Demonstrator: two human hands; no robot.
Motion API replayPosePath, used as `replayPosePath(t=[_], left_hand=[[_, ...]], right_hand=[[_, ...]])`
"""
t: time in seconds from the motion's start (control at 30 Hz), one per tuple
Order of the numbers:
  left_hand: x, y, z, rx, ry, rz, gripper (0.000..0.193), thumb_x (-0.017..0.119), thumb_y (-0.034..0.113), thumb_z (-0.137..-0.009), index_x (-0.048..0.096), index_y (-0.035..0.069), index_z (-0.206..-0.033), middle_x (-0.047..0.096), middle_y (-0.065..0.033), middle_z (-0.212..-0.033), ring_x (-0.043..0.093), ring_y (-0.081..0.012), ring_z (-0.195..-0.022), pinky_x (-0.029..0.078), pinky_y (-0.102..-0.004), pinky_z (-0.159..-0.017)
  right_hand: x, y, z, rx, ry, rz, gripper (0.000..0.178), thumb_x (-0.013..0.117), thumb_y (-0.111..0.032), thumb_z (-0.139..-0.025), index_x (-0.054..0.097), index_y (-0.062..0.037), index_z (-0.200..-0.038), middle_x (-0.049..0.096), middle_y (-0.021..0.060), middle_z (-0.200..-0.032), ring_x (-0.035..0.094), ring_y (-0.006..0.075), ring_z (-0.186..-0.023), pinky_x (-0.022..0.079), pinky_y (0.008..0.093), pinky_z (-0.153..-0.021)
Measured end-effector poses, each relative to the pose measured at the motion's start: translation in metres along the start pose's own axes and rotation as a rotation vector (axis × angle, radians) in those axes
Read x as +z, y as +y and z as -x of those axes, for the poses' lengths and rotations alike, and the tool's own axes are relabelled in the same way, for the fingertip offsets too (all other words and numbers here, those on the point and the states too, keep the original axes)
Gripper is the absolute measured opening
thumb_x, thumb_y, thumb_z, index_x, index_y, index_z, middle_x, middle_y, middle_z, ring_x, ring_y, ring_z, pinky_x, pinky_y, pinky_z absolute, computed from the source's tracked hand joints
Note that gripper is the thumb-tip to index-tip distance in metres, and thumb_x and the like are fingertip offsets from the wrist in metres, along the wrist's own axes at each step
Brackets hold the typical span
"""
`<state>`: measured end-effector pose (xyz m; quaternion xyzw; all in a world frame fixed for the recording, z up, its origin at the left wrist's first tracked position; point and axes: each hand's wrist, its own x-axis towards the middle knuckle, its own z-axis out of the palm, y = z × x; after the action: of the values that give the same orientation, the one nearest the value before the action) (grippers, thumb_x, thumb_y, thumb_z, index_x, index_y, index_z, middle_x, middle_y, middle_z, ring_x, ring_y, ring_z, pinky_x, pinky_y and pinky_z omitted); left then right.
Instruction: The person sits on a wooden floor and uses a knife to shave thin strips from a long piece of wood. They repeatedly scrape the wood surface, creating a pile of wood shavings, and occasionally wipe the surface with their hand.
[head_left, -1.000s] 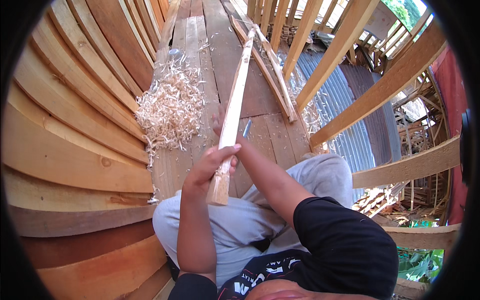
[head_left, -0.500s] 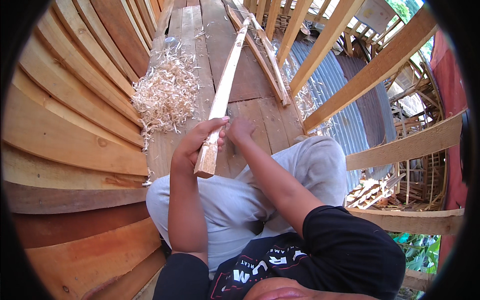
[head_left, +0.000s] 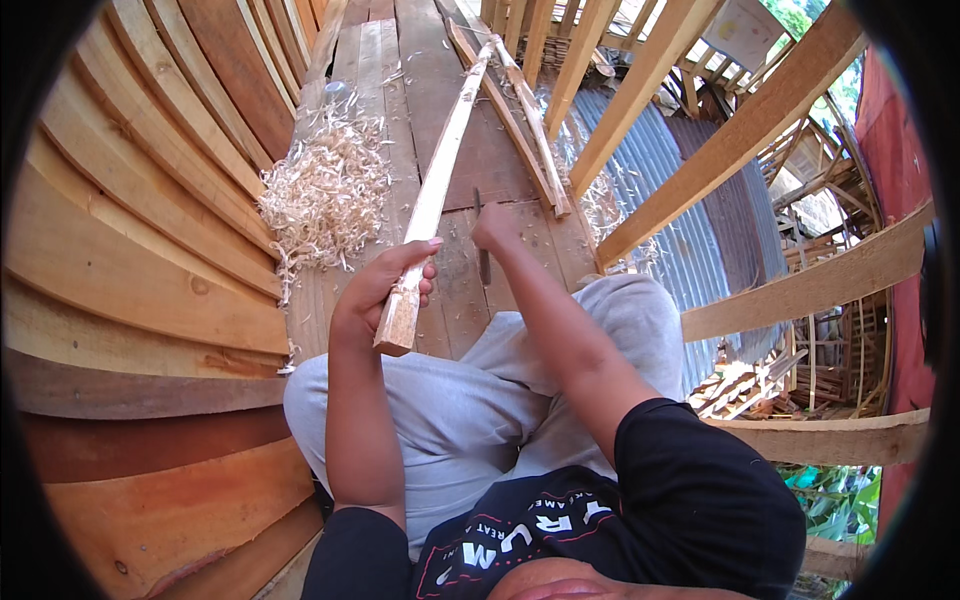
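Observation:
A long, pale wooden pole (head_left: 444, 165) slants from near my lap up to the far end of the floor, its bark partly shaved off. My left hand (head_left: 378, 285) is wrapped round it just above its square-cut near end. To the right of the pole, my right hand (head_left: 494, 226) is closed in a fist round a dark, narrow knife (head_left: 485, 266). Parts of the knife stick out on both sides of the fist, apart from the pole; its grip is hidden by my fingers.
A heap of curled wood shavings (head_left: 328, 192) lies left on the plank floor (head_left: 424, 90), with a clear jar (head_left: 336, 90) behind it. Two more sticks (head_left: 508, 118) rest right of the pole. Board wall (head_left: 150, 250) at left; wooden railing posts (head_left: 640, 95) at right, corrugated metal (head_left: 640, 150) beyond.
My right hand has moved away from the pole, forward and to the right, and the knife now shows. My left hand still grips the pole, which has shifted slightly left.

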<state>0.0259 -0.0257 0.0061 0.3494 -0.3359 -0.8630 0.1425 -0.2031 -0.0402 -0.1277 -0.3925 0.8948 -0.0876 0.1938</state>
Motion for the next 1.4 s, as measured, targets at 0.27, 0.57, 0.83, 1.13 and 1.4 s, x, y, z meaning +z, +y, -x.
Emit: replayPosePath(t=[0.27, 0.57, 0.83, 1.13, 1.4], left_hand=[[0.004, 0.004, -0.006, -0.015, -0.051, 0.022, 0.026, 0.070, 0.022, -0.087, 0.055, 0.007, -0.101, 0.058, -0.0002, -0.068, 0.055, -0.0063, -0.049, 0.048, -0.0205, -0.043], [-0.006, -0.004, -0.004, -0.007, -0.011, 0.011, 0.027, 0.070, 0.021, -0.088, 0.055, 0.005, -0.103, 0.057, -0.0009, -0.069, 0.055, -0.0056, -0.050, 0.046, -0.0198, -0.042], [0.003, -0.006, -0.005, 0.016, -0.019, -0.010, 0.028, 0.072, 0.022, -0.086, 0.056, 0.005, -0.101, 0.060, -0.0004, -0.069, 0.058, -0.0069, -0.051, 0.049, -0.0210, -0.042], [0.015, -0.015, -0.009, -0.025, -0.005, 0.043, 0.030, 0.073, 0.021, -0.085, 0.055, 0.006, -0.105, 0.059, -0.0006, -0.068, 0.057, -0.0071, -0.049, 0.049, -0.0205, -0.042], [0.026, -0.025, -0.019, -0.015, -0.026, 0.077, 0.030, 0.073, 0.022, -0.083, 0.054, 0.002, -0.095, 0.058, -0.0037, -0.069, 0.060, -0.0108, -0.053, 0.051, -0.0260, -0.045]], right_hand=[[0.048, 0.030, -0.001, 0.314, 0.165, -0.062, 0.080, 0.056, -0.039, -0.089, 0.025, 0.0084, -0.146, 0.014, 0.0317, -0.155, 0.009, 0.0415, -0.146, 0.014, 0.0500, -0.117], [0.083, -0.001, 0.035, -0.673, 0.094, 0.035, 0.066, 0.039, -0.042, -0.097, 0.027, -0.0044, -0.150, 0.009, 0.0238, -0.158, 0.002, 0.0349, -0.148, 0.001, 0.0484, -0.119], [0.087, 0.030, 0.015, -0.574, -0.170, 0.017, 0.079, 0.040, -0.048, -0.096, 0.020, 0.0084, -0.147, 0.009, 0.0281, -0.157, 0.002, 0.0393, -0.147, -0.001, 0.0507, -0.118], [0.111, -0.018, 0.054, -0.114, 0.025, 0.272, 0.074, 0.045, -0.042, -0.095, 0.020, -0.0014, -0.150, 0.009, 0.0225, -0.159, 0.005, 0.0362, -0.148, 0.004, 0.0511, -0.119], [0.082, 0.018, 0.018, -1.326, 0.040, 0.317, 0.072, 0.038, -0.048, -0.096, 0.019, -0.0062, -0.152, 0.012, 0.0206, -0.159, 0.009, 0.0346, -0.148, 0.007, 0.0508, -0.119]])
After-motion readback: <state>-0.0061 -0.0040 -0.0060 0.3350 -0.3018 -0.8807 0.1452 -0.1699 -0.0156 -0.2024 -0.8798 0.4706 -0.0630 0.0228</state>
